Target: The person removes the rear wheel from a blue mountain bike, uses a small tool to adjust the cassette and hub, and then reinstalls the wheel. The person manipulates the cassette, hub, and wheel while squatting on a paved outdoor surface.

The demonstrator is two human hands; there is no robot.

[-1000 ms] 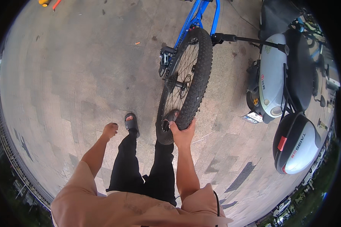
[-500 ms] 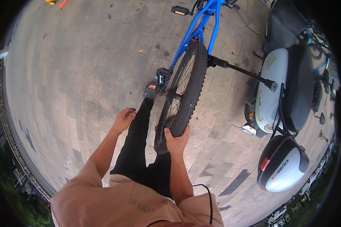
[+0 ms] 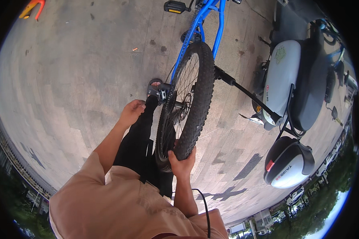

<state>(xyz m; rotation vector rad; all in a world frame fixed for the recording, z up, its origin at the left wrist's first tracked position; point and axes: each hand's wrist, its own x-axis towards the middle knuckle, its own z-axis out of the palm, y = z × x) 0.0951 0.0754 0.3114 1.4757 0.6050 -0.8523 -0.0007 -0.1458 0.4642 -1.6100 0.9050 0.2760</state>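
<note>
The blue bicycle (image 3: 218, 34) has a rear wheel with a black knobbly tyre (image 3: 201, 103), spokes, a disc rotor and a chain. My right hand (image 3: 182, 162) is closed around the near end of the tyre, thumb on the wheel's left side. My left hand (image 3: 132, 113) hangs to the left of the wheel, above my black-trousered leg. Its fingers are curled together; whether something small is between them is hidden. Close to my sandalled foot (image 3: 153, 87) sits the rear derailleur (image 3: 162, 95). A black kickstand (image 3: 251, 95) sticks out to the right from the bike.
A white and black scooter (image 3: 281, 79) stands on the right, with a white and black top box (image 3: 290, 162) behind its seat. An orange and yellow object (image 3: 32, 9) lies on the paving at the far left. A black pedal (image 3: 175, 6) juts out from the bike's left side.
The rear wheel has come nearer to me along with my right hand, which keeps its grip on the tyre. My left hand stays beside the wheel. The whole view has shifted a little.
</note>
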